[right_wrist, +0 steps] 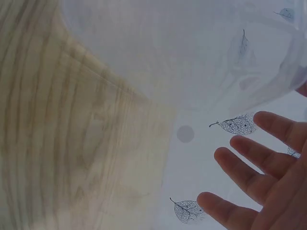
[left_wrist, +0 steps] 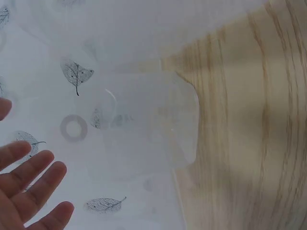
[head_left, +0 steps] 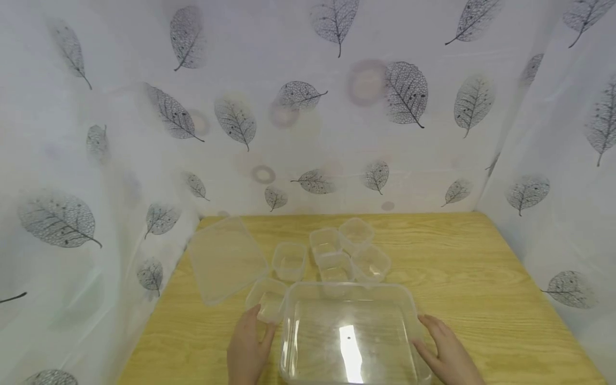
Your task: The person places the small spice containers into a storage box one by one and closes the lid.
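A person's two bare hands reach in at the near side of a wooden table (head_left: 481, 283), and from where I stand a large clear plastic box (head_left: 322, 337) lies between them, its top open. The left hand (head_left: 247, 347) is at the box's left, its fingertips at the near edge of a small clear container (head_left: 268, 300) just beside the box; its fingers are parted and extended, thumb set apart, gripping nothing. I cannot tell whether they touch the container. The right hand (head_left: 445, 350) is at the box's right side, fingers spread wide and nearly straight, thumb close to the wall; contact is unclear.

Beyond the box's far rim stand five more small containers (head_left: 290, 262), one apart on the left and four clustered. A flat translucent sheet (head_left: 226, 259) lies at the far left of the table. White curtains (head_left: 308, 144) printed with grey skeleton leaves surround it all.
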`<state>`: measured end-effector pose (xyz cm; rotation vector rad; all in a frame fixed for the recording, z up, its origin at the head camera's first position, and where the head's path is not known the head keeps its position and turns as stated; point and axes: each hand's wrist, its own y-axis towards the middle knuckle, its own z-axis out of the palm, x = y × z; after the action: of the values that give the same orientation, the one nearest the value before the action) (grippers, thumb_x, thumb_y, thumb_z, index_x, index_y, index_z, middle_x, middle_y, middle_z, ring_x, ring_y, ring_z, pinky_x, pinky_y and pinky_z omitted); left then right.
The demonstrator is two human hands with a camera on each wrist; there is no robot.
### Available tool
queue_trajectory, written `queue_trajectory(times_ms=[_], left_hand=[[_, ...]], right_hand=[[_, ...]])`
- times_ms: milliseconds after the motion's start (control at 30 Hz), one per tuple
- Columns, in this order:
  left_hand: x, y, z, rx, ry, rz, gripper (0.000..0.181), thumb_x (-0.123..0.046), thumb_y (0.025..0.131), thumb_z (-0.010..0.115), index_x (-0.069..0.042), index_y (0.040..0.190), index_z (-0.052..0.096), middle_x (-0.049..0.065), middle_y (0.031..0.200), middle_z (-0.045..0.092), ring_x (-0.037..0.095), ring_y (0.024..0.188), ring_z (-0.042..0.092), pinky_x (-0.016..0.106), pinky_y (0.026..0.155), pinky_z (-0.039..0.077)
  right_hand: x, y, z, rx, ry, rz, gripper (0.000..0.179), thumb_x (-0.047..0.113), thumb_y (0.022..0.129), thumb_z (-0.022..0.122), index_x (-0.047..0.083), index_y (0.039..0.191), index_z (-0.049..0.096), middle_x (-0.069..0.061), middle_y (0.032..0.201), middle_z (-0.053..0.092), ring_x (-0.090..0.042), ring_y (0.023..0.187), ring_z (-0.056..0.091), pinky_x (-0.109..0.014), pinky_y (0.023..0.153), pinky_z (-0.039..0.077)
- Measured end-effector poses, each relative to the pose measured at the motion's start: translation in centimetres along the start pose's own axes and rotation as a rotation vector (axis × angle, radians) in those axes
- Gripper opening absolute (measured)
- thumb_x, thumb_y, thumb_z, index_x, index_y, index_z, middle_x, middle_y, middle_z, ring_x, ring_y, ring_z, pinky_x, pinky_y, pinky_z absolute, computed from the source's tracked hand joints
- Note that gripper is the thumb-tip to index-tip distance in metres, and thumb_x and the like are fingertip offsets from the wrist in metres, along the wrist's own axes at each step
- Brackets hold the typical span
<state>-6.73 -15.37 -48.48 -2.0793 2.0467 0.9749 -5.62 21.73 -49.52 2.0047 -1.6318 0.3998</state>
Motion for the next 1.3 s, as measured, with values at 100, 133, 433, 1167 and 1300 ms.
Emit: queue_trajectory(times_ms=[100, 133, 433, 1167, 1300], left_hand=[[0.5, 0.3, -0.2, 0.005, -0.014, -0.066, 0.042, -0.019, 0.078, 0.065, 0.005, 0.11, 0.052, 0.021, 0.105, 0.056, 0.037, 0.091, 0.056, 0.043, 0.068, 0.049], [0.7, 0.5, -0.2, 0.001, -0.013, -0.071, 0.042, -0.017, 0.077, 0.066, 0.005, 0.11, 0.051, 0.021, 0.105, 0.056, 0.037, 0.092, 0.055, 0.045, 0.07, 0.049], [3.3, 1.6, 1.4, -0.095, 0.02, 0.059, 0.058, -0.015, 0.065, 0.076, 0.01, 0.109, 0.047, 0.024, 0.104, 0.051, 0.037, 0.094, 0.05, 0.043, 0.07, 0.049], [4.0, 2.6, 4.5, 0.116, -0.112, -0.087, 0.092, -0.035, 0.066, 0.076, 0.016, 0.126, 0.029, 0.032, 0.127, 0.028, 0.045, 0.114, 0.028, 0.05, 0.079, 0.044], [3.9, 2.8, 4.8, 0.119, -0.127, -0.147, 0.095, -0.038, 0.066, 0.075, 0.017, 0.126, 0.027, 0.034, 0.127, 0.028, 0.046, 0.114, 0.028, 0.052, 0.084, 0.039]], right_hand=[[-0.3, -0.1, 0.3, -0.012, 0.01, 0.021, 0.045, 0.016, 0.081, 0.064, -0.007, 0.116, 0.048, -0.026, 0.112, 0.05, -0.044, 0.101, 0.046, -0.059, 0.076, 0.039], [-0.4, -0.2, 0.5, -0.018, 0.01, 0.025, 0.045, 0.015, 0.081, 0.064, -0.008, 0.116, 0.048, -0.027, 0.111, 0.05, -0.044, 0.101, 0.046, -0.059, 0.075, 0.04], [-0.6, -0.3, 1.4, 0.031, 0.008, 0.175, 0.045, 0.014, 0.087, 0.053, -0.011, 0.122, 0.038, -0.028, 0.109, 0.05, -0.041, 0.092, 0.053, -0.05, 0.068, 0.047], [1.1, 0.3, 2.2, -0.03, 0.109, 0.268, 0.034, 0.004, 0.092, 0.035, -0.01, 0.122, 0.04, -0.03, 0.105, 0.054, -0.038, 0.091, 0.056, -0.051, 0.076, 0.044], [1.1, 0.2, 2.3, -0.033, 0.114, 0.275, 0.033, 0.002, 0.092, 0.034, -0.01, 0.122, 0.039, -0.031, 0.103, 0.054, -0.032, 0.082, 0.06, -0.048, 0.072, 0.047]])
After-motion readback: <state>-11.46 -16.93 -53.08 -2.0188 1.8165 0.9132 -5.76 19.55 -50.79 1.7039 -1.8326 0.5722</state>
